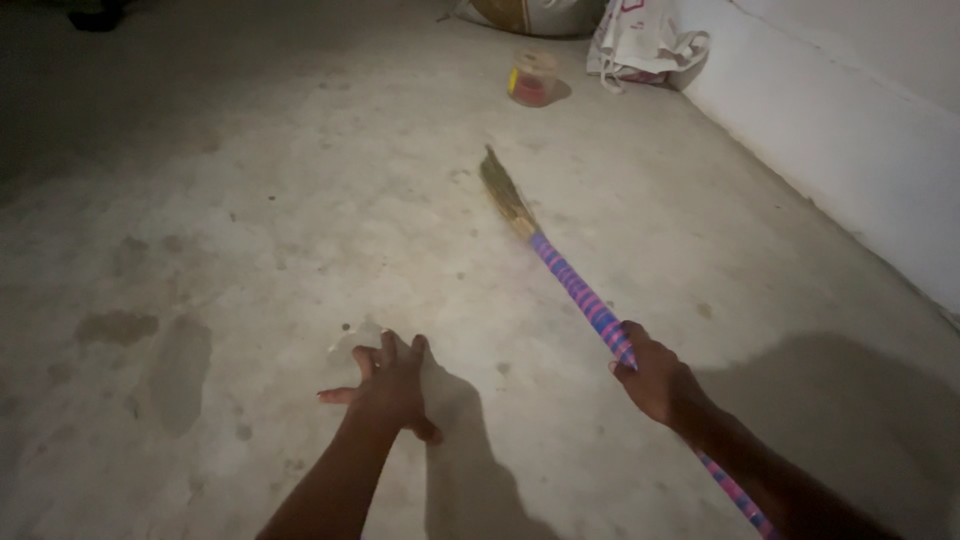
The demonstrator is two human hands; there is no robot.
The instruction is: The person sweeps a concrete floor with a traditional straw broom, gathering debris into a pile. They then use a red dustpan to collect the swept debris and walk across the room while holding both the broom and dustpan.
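Note:
My right hand (655, 378) grips a broom (570, 282) by its handle, which is wrapped in pink and blue bands. The handle runs from the lower right up to a brown grass head (505, 193) that rests on the concrete floor (250, 200). My left hand (390, 388) hovers low over the floor with its fingers spread and holds nothing. A small pale scrap (352, 338) lies on the floor just beyond its fingertips.
A small clear jar with red contents (533, 79) stands at the far side. Behind it lie a white cloth bag (640, 40) and a sack (535, 14). A white wall (850, 130) runs along the right. Dark stains (150, 350) mark the floor on the left.

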